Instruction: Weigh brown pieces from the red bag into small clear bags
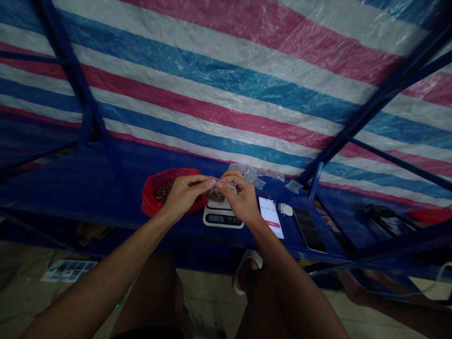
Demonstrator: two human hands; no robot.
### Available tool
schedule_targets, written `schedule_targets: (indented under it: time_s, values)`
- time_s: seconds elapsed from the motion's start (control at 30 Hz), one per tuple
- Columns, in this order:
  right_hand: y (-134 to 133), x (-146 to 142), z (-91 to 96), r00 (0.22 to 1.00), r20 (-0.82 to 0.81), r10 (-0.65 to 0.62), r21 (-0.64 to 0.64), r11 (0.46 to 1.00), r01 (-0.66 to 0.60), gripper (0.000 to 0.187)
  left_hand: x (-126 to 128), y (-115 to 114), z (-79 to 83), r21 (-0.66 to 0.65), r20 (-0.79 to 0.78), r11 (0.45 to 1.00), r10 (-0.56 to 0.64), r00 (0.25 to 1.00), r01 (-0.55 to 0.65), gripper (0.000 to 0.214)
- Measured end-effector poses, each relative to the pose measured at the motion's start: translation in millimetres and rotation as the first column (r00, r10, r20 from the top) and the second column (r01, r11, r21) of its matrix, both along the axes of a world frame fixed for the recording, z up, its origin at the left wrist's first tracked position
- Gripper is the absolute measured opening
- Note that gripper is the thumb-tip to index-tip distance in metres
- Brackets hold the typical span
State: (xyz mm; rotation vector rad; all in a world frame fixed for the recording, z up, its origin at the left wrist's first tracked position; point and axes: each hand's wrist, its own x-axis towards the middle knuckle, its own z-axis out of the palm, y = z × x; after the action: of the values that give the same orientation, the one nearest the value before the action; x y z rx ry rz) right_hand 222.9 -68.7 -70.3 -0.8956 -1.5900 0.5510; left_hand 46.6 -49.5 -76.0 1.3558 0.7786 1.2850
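Both hands pinch the top edge of a small clear zip bag [215,194] with brown pieces in it, held over a white digital kitchen scale [223,219]. My left hand [185,193] has thumb and forefinger closed on the bag's left side. On its right side, my right hand [241,194] grips with thumb and fingers. Whether the bag touches the scale I cannot tell. Left of the scale lies an open red plastic bag [148,198] full of small brown pieces [163,191], partly hidden by my left hand.
Clear plastic bags [259,173] lie behind my right hand, and a small one [294,186] lies farther right. A lit phone [271,217], a white case [287,210] and a dark phone [310,229] sit on the blue shelf [116,188]. Blue posts [83,89] and striped sheeting [212,94] enclose it.
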Motion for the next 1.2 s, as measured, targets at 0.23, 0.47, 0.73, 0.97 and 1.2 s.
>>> schedule_targets:
  time_s: [0.23,0.47,0.73,0.97,1.2]
  values:
    - [3.4,4.6,-2.2,1.000,0.010,-0.020,-0.032,0.999,0.020,0.016,-3.5,2.7,3.3,0.084,-0.034,0.995,0.065,0.997,-0.062,0.042]
    - [9.6,10.9,-7.6,0.998,0.018,-0.060,-0.010,0.998,0.060,0.015,-5.9,8.8,8.2,0.056,-0.031,0.995,0.082,0.996,-0.080,0.047]
    - [14.8,12.7,-10.9,0.988,-0.085,-0.128,-0.042,0.991,0.125,0.022,-4.9,24.4,21.0,0.099,-0.085,0.993,0.075,0.994,-0.067,0.041]
    - [14.2,4.0,-16.8,0.913,-0.047,-0.405,0.087,0.909,0.408,0.042,10.1,92.7,41.1,0.267,-0.208,0.960,0.137,0.968,-0.078,0.017]
    - [0.1,-32.8,-31.4,0.900,0.430,-0.080,0.175,0.985,0.004,0.038,12.4,132.1,20.3,0.371,-0.390,0.926,0.218,0.895,-0.064,0.027]
